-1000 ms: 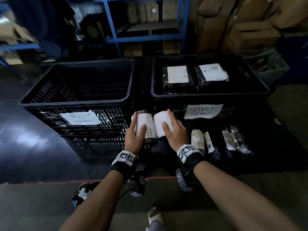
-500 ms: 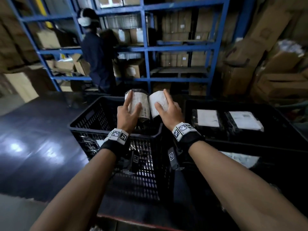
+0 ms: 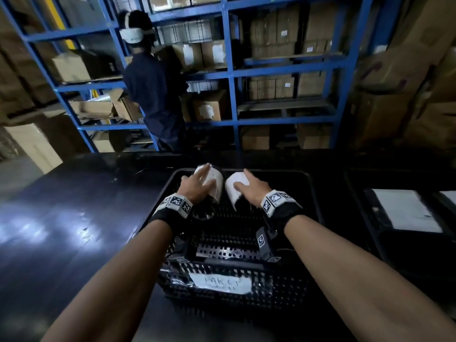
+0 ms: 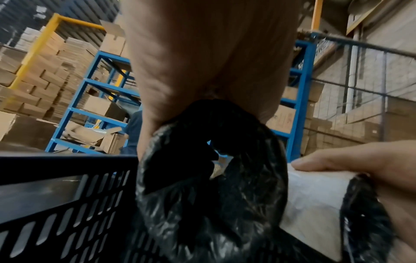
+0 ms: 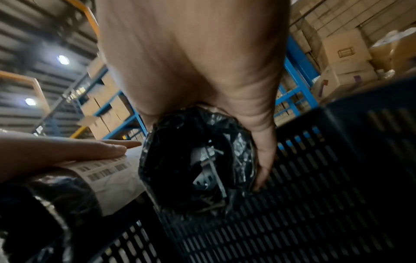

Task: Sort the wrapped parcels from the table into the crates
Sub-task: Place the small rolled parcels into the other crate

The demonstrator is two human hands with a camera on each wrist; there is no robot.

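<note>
Side by side, hands clasping crinkly black-plastic rolled parcels [image 3: 214, 183], over slotted crate [image 3: 246, 287].

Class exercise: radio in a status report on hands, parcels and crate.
Left hand grips one parcel, right hand another. Both over the crate. Nothing blocking.

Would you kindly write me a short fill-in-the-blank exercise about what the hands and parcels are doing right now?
1. Each hand holds one rolled ____.
2. The left hand and right hand are over the black ____ labelled with a paper note.
3. The left parcel and right parcel are wrapped in ____ plastic with white labels.

Missing words: parcel; crate; black
</note>
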